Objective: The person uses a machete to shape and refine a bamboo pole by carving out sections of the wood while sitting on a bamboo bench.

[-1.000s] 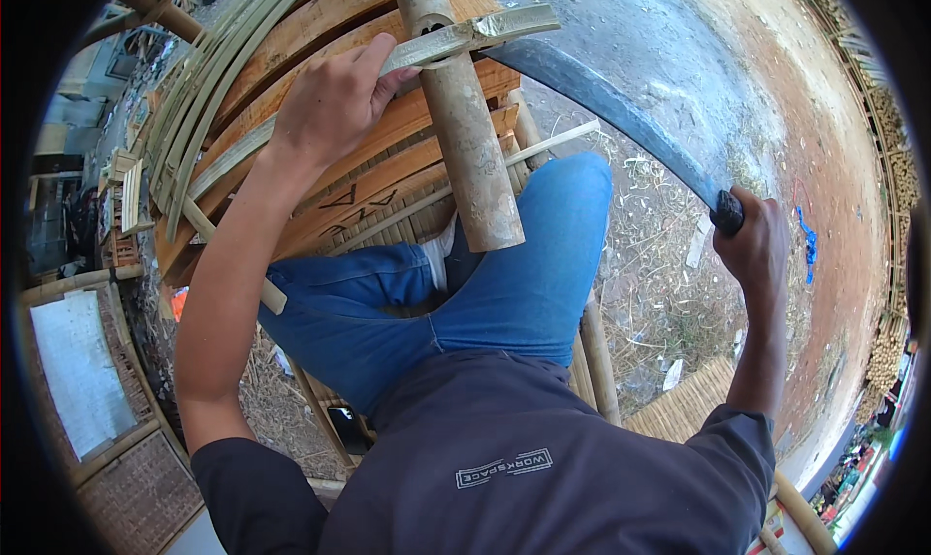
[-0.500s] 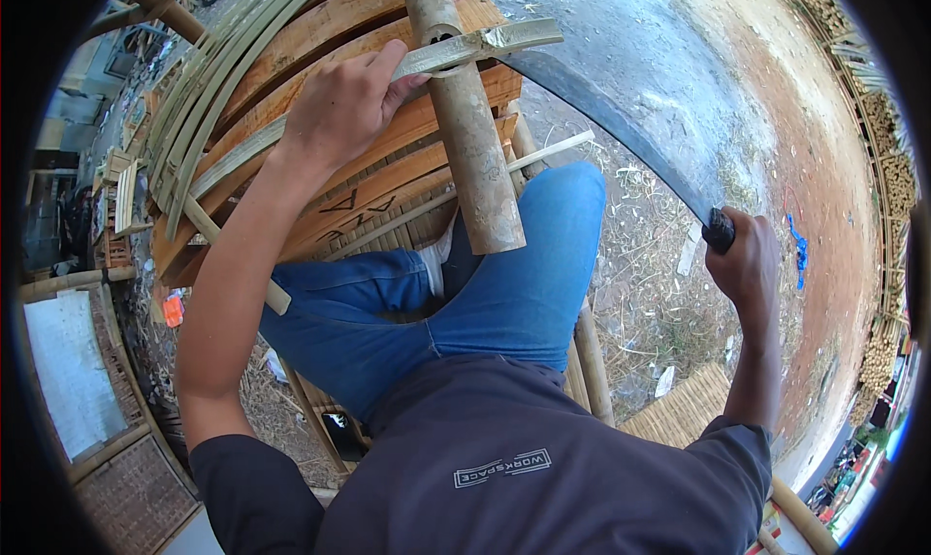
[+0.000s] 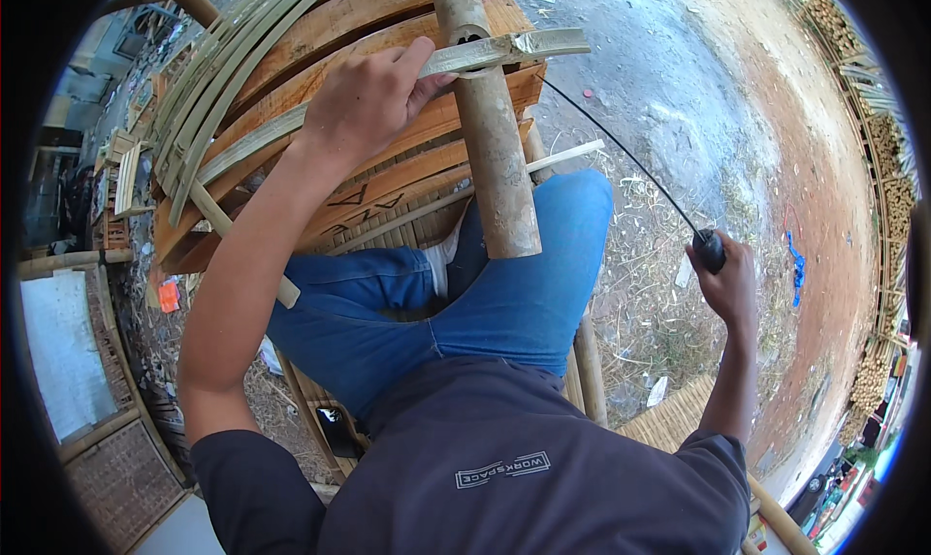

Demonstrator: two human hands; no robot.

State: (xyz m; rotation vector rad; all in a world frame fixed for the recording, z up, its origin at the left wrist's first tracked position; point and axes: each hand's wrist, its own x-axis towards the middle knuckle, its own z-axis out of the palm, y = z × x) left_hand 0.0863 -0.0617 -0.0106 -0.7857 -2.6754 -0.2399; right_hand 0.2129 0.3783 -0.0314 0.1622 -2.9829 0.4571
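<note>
My left hand (image 3: 361, 104) is closed on a long split bamboo strip (image 3: 551, 43), thumb below and fingers above. The strip crosses a notch in a thick bamboo pole (image 3: 499, 158), and its end sticks out to the right with a rough, nicked node. In my right hand (image 3: 732, 284), off to the right, is the black handle of a machete (image 3: 711, 252). Its blade shows edge-on as a thin dark line, slanting up-left with the tip near the pole's right side, below the strip. Whether the tip touches anything I cannot tell.
Stacked orange-brown wooden boards (image 3: 388, 51) lie behind the pole, with several bamboo strips (image 3: 218, 90) at their left. My legs in blue jeans (image 3: 543, 274) are under the pole's near end. Shavings litter the ground (image 3: 650, 293); a blue scrap (image 3: 797, 264) lies right.
The machete has turned from showing its broad side to showing its edge. My right hand has come slightly lower and inward. My left hand keeps its hold on the strip; the view has shifted a little.
</note>
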